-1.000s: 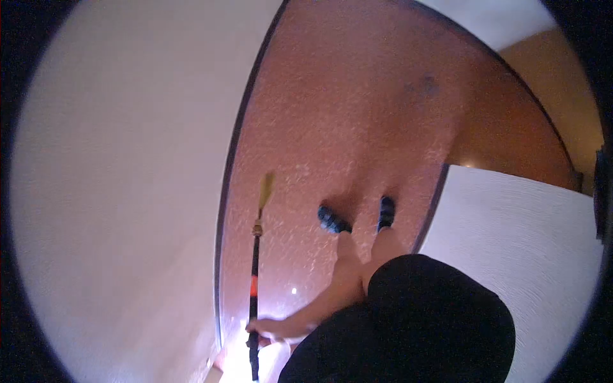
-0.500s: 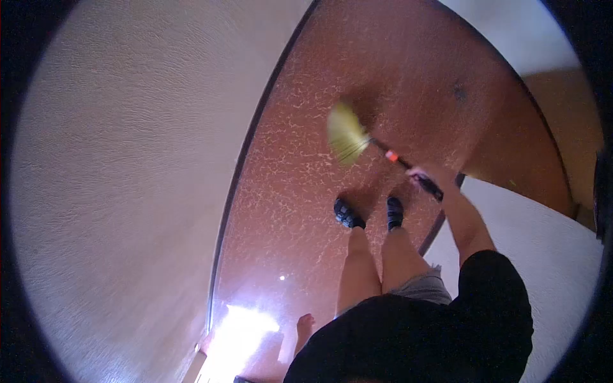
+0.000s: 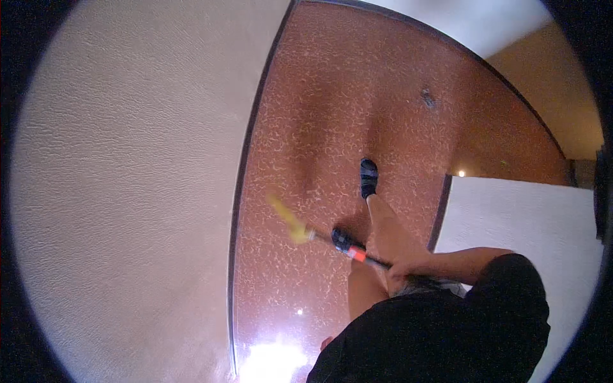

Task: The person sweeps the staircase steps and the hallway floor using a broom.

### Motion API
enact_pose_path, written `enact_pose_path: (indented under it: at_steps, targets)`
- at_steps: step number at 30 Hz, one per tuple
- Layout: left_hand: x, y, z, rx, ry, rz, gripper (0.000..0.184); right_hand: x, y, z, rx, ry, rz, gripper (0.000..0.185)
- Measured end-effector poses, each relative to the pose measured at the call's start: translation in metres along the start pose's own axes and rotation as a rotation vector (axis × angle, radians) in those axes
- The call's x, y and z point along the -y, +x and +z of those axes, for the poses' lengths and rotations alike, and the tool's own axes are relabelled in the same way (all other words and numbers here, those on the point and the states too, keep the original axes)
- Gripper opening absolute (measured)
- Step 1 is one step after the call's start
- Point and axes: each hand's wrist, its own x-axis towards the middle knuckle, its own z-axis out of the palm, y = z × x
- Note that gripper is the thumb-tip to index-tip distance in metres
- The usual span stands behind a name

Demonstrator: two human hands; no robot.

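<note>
One shoe [image 3: 368, 177] now leads; the right hand [image 3: 401, 268] grips the broom [image 3: 357, 255], swung nearer the wall [image 3: 140, 191], bristles [image 3: 288, 219] blurred; the left hand [image 3: 326, 343] is mostly hidden, its state unclear.

From head height, the one view looks steeply down over the torso [image 3: 434, 335] onto the floor [image 3: 396, 147].

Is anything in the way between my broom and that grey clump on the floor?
Your front shoe might be: its toe sits close to the straight line from the broom to the grey clump. Otherwise only reddish floor shows.
</note>
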Motion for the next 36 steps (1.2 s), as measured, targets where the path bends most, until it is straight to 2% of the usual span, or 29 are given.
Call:
enact_pose_path:
  at_steps: [2, 3, 4, 6, 7, 8, 9, 10, 12, 14, 16, 18, 20, 21, 22, 23, 24, 26, 28, 30, 32, 33, 34, 35, 36]
  targets:
    - [-0.003, -0.003, 0.001, -0.020, 0.009, 0.008, 0.031, 0.072, 0.050, 0.044, 0.062, -0.556, 0.303, 0.025]
    - [-0.010, -0.010, 0.001, -0.043, 0.020, 0.009, 0.031, 0.018, 0.121, 0.033, 0.359, -0.108, -0.053, 0.025]
    - [-0.014, -0.014, 0.004, -0.068, 0.023, 0.006, 0.031, 0.067, 0.145, 0.056, 0.139, -0.542, 0.253, 0.024]
    - [-0.027, -0.026, 0.009, -0.120, 0.033, -0.007, 0.030, 0.122, 0.207, 0.051, 0.342, -0.533, 0.583, 0.020]
    - [-0.036, -0.030, 0.011, -0.139, 0.037, -0.021, 0.030, 0.099, 0.279, 0.042, 0.412, -0.544, 0.603, 0.018]
    - [-0.044, -0.036, 0.014, -0.153, 0.042, -0.035, 0.030, 0.145, 0.270, 0.028, 0.356, -0.629, 0.401, 0.019]
    - [-0.049, -0.043, 0.018, -0.162, 0.047, -0.051, 0.030, 0.144, 0.299, 0.000, 0.397, -0.339, 0.464, 0.019]
    - [-0.054, -0.052, 0.023, -0.169, 0.057, -0.066, 0.030, 0.139, 0.319, -0.047, 0.387, -0.220, 0.350, 0.021]
    - [-0.083, -0.065, 0.039, -0.164, 0.107, -0.077, 0.030, 0.206, 0.285, -0.126, 0.400, 0.028, 0.125, 0.027]
    - [-0.115, -0.063, 0.063, -0.151, 0.184, -0.047, 0.029, 0.249, 0.266, -0.214, 0.335, 0.007, -0.003, 0.032]
    - [-0.154, -0.050, 0.085, -0.103, 0.293, 0.026, 0.029, 0.298, 0.209, -0.283, 0.194, 0.298, 0.076, 0.031]
    - [-0.199, -0.028, 0.102, -0.030, 0.447, 0.143, 0.029, 0.313, 0.159, -0.331, -0.135, 0.623, 0.172, 0.032]
    - [-0.250, 0.008, 0.112, 0.020, 0.494, 0.194, 0.029, 0.286, 0.079, -0.341, -0.106, 0.717, -0.127, 0.030]
    - [-0.285, 0.022, 0.125, -0.029, 0.410, 0.046, 0.027, 0.265, 0.040, -0.357, -0.099, 0.645, -0.164, 0.026]
    - [-0.302, 0.043, 0.125, 0.015, 0.029, 0.071, 0.028, 0.240, 0.002, -0.380, -0.092, 0.575, -0.200, 0.024]
    - [-0.343, 0.044, 0.136, -0.002, 0.021, 0.030, 0.030, 0.204, -0.020, -0.409, -0.653, 0.016, 0.019, 0.018]
    - [-0.403, 0.032, 0.157, -0.023, 0.014, -0.010, 0.032, 0.193, -0.072, -0.417, -0.662, 0.034, -0.032, 0.020]
    - [-0.476, 0.007, 0.181, -0.032, 0.108, 0.067, 0.035, 0.234, -0.181, -0.421, -0.880, -0.005, 0.220, 0.018]
    - [-0.503, -0.004, 0.180, -0.041, 0.147, 0.078, 0.036, 0.216, -0.223, -0.465, -0.976, 0.128, 0.132, 0.012]
    - [-0.524, -0.006, 0.184, -0.006, 0.214, 0.097, 0.035, 0.215, -0.243, -0.497, -1.085, 0.131, 0.098, 0.007]
    - [-0.522, -0.002, 0.184, -0.017, 0.294, 0.146, 0.031, 0.246, -0.229, -0.495, -1.420, 0.071, 0.131, 0.007]
    - [-0.516, -0.006, 0.174, -0.002, 0.410, 0.272, 0.029, 0.266, -0.226, -0.460, -1.438, 0.097, 0.090, 0.009]
    - [-0.514, -0.007, 0.170, 0.016, 0.532, 0.388, 0.028, 0.291, -0.224, -0.423, -1.453, 0.128, 0.061, 0.014]
    - [-0.507, -0.003, 0.162, 0.034, 0.549, 0.398, 0.028, 0.321, -0.219, -0.380, -1.426, 0.192, 0.014, 0.011]
    - [-0.496, 0.000, 0.151, 0.017, 0.523, 0.368, 0.027, 0.330, -0.211, -0.344, -1.191, 0.259, -0.046, 0.008]
